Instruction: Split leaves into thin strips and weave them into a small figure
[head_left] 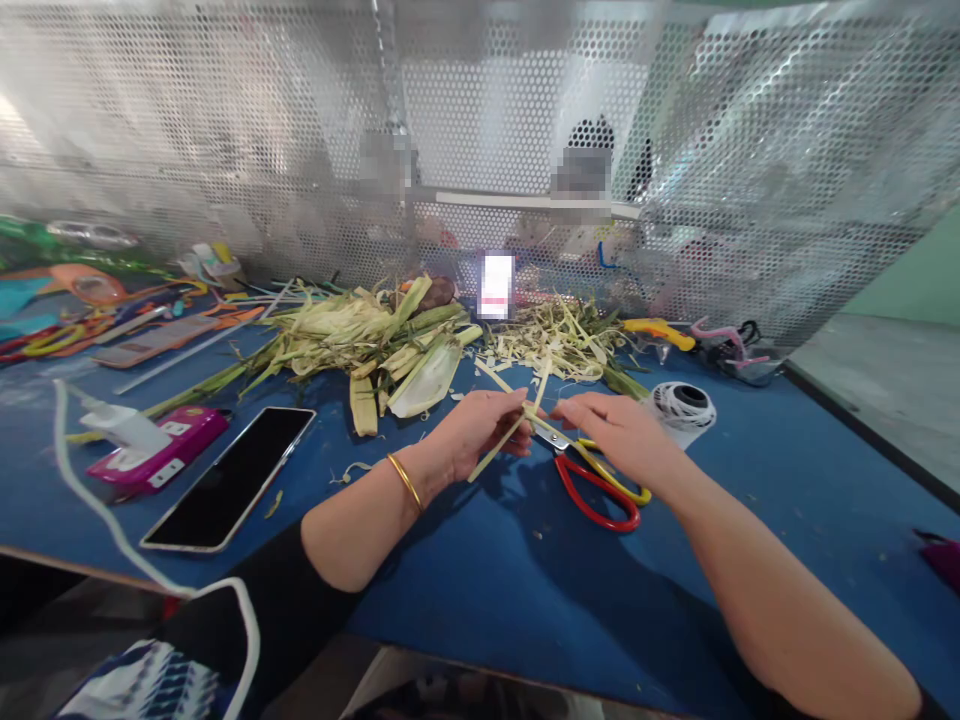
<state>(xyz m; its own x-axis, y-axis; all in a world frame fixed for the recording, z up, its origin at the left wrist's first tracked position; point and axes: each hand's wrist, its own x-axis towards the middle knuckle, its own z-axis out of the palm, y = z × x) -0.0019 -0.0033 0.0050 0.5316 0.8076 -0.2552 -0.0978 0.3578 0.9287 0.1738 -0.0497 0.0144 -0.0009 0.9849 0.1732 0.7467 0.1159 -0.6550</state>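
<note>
White cable point(251, 625) up front; left hand point(476, 425) pinching crossed strips point(495, 450), right hand's point(619, 425) grip impossible to tell, scissors point(559, 441) partly hidden, husks point(334, 335) piled behind!

Dark phone point(232, 480) beside magenta power strip point(196, 436)

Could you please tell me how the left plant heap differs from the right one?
The left heap holds long stalks and broad husk pieces; the right heap is mostly short, narrow strips. The left heap spreads wider across the table; the right heap is more compact. Both show pale yellow-green tones and lie in front of the mesh.
</note>
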